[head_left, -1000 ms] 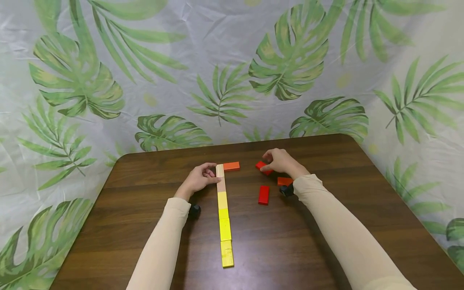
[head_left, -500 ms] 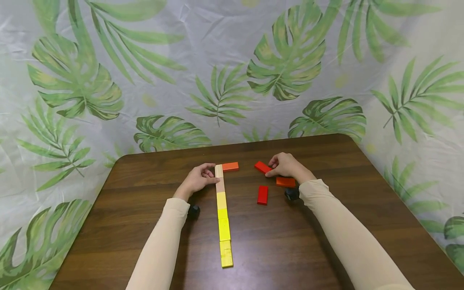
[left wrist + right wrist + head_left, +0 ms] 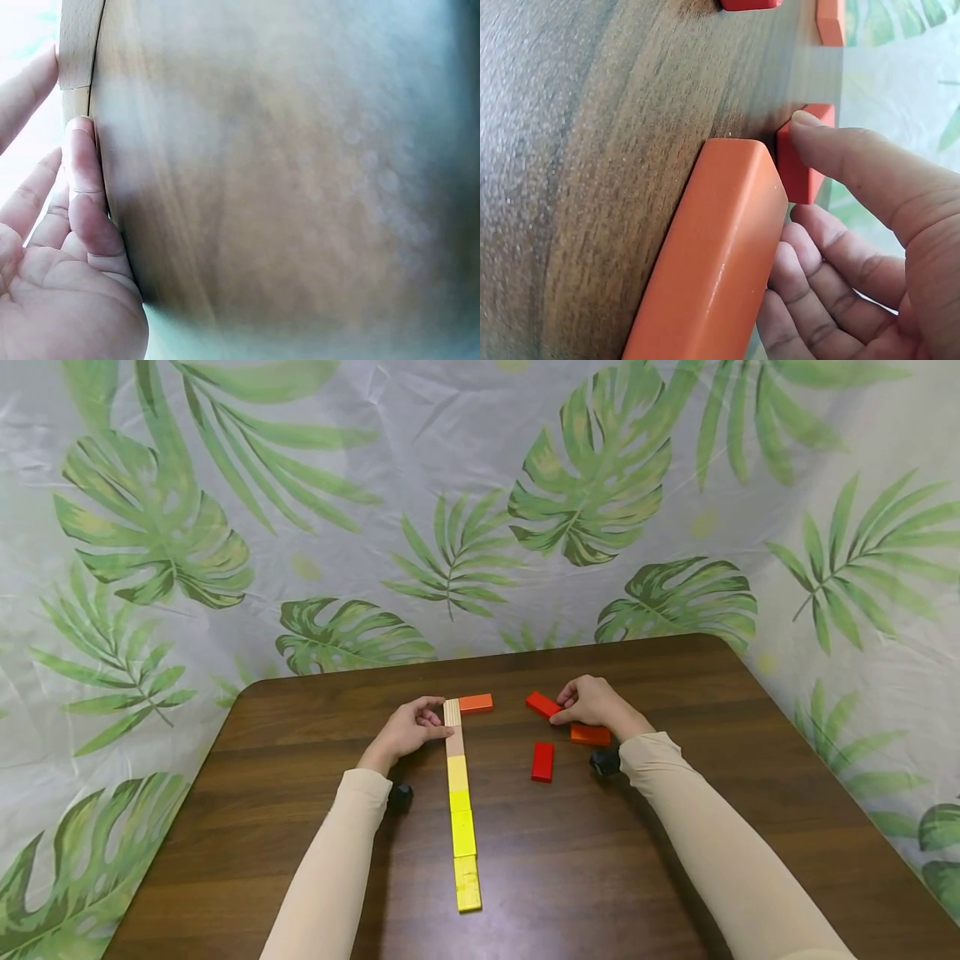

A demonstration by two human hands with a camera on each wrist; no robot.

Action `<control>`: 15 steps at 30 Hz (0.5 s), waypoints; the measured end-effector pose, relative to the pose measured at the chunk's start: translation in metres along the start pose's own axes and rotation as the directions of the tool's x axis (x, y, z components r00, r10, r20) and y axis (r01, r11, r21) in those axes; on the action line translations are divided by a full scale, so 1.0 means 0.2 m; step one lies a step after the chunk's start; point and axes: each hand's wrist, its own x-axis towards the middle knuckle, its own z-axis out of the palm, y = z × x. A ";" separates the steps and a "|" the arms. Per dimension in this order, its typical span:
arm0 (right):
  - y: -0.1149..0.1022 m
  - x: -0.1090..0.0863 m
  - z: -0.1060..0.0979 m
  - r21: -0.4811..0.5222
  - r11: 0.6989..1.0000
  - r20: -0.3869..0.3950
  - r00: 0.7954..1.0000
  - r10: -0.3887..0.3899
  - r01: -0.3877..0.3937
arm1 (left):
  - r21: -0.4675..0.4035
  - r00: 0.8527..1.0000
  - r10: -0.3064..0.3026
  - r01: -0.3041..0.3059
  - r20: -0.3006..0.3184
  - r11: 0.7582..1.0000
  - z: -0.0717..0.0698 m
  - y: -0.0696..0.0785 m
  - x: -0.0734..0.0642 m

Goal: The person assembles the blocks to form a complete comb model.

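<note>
My left hand (image 3: 411, 727) rests at the left side of the far end of a line of wooden blocks, thumb and fingertip right at the plain wood block (image 3: 453, 713). The left wrist view shows a fingertip against the side of a wood block (image 3: 77, 52), with the other fingers loosely spread. My right hand (image 3: 594, 701) pinches the near end of a red block (image 3: 542, 702) lying slanted on the table. In the right wrist view the thumb is on that red block's face and the index finger lies below it. An orange block (image 3: 712, 247) lies close beside this hand.
The line runs toward me through yellow blocks (image 3: 463, 833) on the brown table (image 3: 300, 827). An orange-red block (image 3: 476, 702) extends right from its far end. Another red block (image 3: 542, 762) lies between the hands. A leaf-patterned cloth (image 3: 465, 485) hangs behind the table.
Over the second, my right hand has shifted slightly right and toward me along the slanted red block, uncovering more of it and the orange block. My left hand stays at the line.
</note>
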 end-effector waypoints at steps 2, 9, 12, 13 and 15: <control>0.00 0.00 0.00 0.003 1.000 -0.002 1.000 -0.001 0.001 | 0.002 1.000 -0.001 0.001 -0.001 1.000 0.00 0.00 0.00; -0.01 -0.01 0.00 0.019 1.000 -0.008 1.000 0.010 -0.010 | 0.002 1.000 -0.011 0.011 0.002 1.000 0.00 0.00 0.00; -0.01 -0.01 0.00 0.019 1.000 -0.011 1.000 0.013 -0.012 | 0.000 1.000 -0.010 0.010 0.001 1.000 0.00 0.00 0.00; -0.01 -0.01 0.00 0.018 1.000 -0.013 1.000 0.014 -0.013 | 0.000 1.000 -0.008 0.008 0.002 1.000 0.00 0.00 0.00; -0.01 -0.01 0.00 0.011 1.000 -0.015 1.000 0.015 -0.014 | -0.001 1.000 -0.006 0.006 0.003 1.000 0.00 0.00 0.01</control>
